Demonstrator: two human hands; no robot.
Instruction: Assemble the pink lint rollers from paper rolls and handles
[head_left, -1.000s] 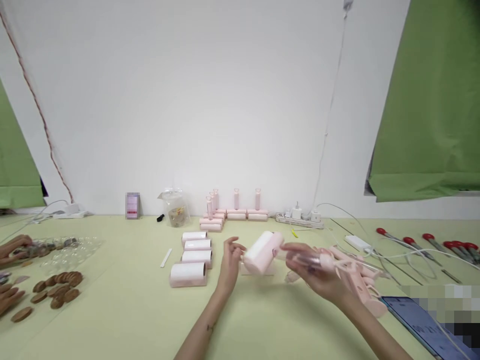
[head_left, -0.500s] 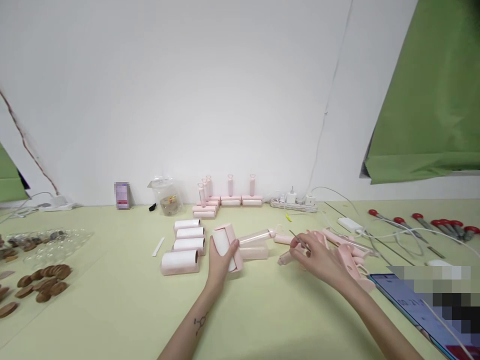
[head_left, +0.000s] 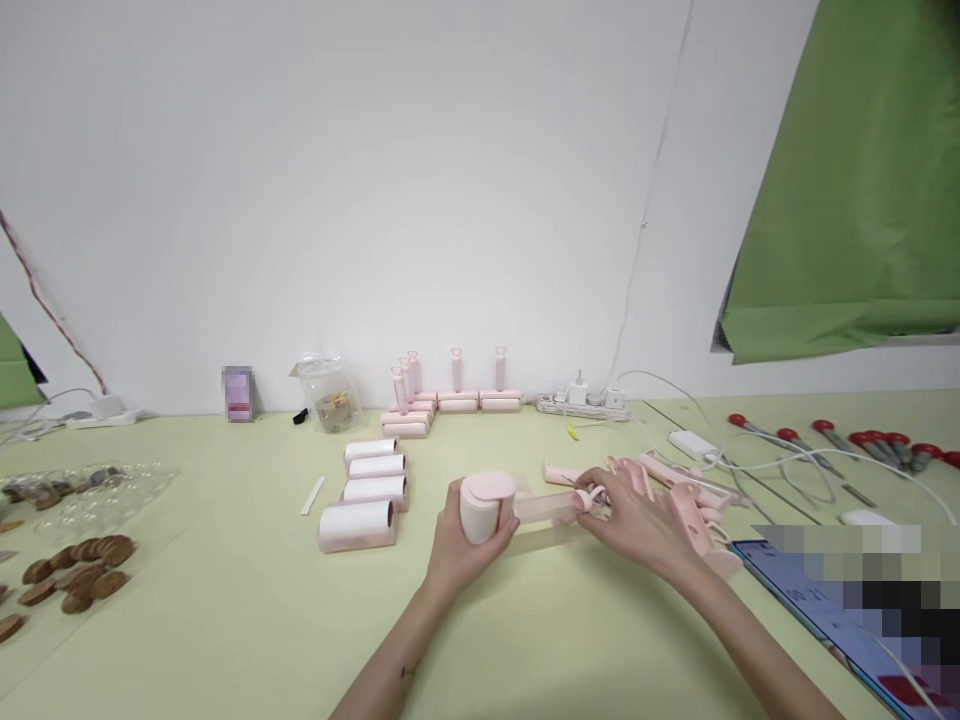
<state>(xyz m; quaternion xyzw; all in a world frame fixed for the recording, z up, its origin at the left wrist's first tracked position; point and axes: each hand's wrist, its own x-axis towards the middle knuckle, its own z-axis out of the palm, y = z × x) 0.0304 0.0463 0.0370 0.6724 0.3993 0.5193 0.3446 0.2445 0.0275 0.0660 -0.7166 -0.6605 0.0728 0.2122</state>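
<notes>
My left hand (head_left: 466,548) is wrapped round the head of a lint roller (head_left: 487,508), a pink case with a white paper roll in it. The roller's clear pinkish handle (head_left: 546,507) points to the right. At its far end, the fingers of my right hand (head_left: 619,515) are closed on the pink looped cap. A thin dark rod also shows by those fingers, mostly hidden. Beyond and beside my right hand lie loose pink roller parts (head_left: 686,510).
White paper rolls (head_left: 375,490) stand in a row at left, near a white strip (head_left: 313,496). Assembled lint rollers (head_left: 457,400) line the wall beside a power strip (head_left: 581,407). Right are cables, red-ended tools (head_left: 825,430) and a phone (head_left: 795,590); far left, brown discs (head_left: 82,570).
My left hand has turned the lint roller so its head end faces up and moved it right. My right hand has let go of a small pink part and come to the handle's end.
</notes>
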